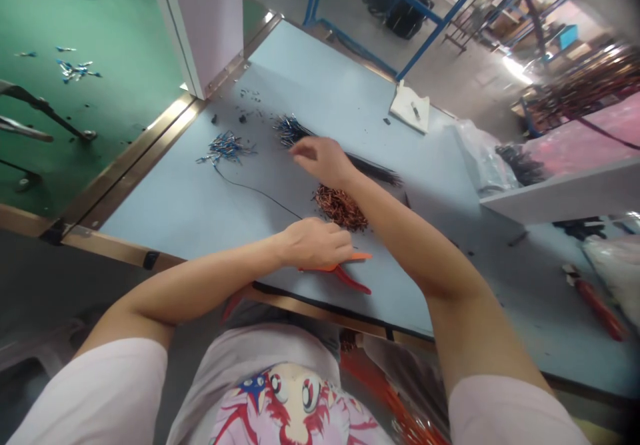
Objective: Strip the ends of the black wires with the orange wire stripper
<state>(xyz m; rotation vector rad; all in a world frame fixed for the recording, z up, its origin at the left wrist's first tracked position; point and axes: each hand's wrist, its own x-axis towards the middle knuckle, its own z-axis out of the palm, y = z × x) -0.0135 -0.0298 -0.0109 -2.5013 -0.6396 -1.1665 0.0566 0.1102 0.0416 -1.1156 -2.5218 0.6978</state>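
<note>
My left hand (pixel 316 241) is closed near the table's front edge, with a thin black wire (pixel 260 193) running from it to a heap of blue-tipped terminals (pixel 227 147). Under and beside that hand lies a red-orange hand tool (pixel 353 278); whether the fingers grip it is hidden. My right hand (pixel 323 159) hovers at the near side of a bundle of black wires (pixel 370 167) with blue-tipped ends, fingers bent and slightly apart, nothing visible between them. Just below the right wrist sits a pile of small copper-coloured pieces (pixel 341 207).
A white pad (pixel 410 107) lies at the far edge of the blue table (pixel 320 105). A grey upright panel (pixel 205 25) stands at the back left, beside a green surface (pixel 115 18) with loose terminals. At right are a shelf (pixel 540 191), plastic bags and a red-handled tool (pixel 597 308).
</note>
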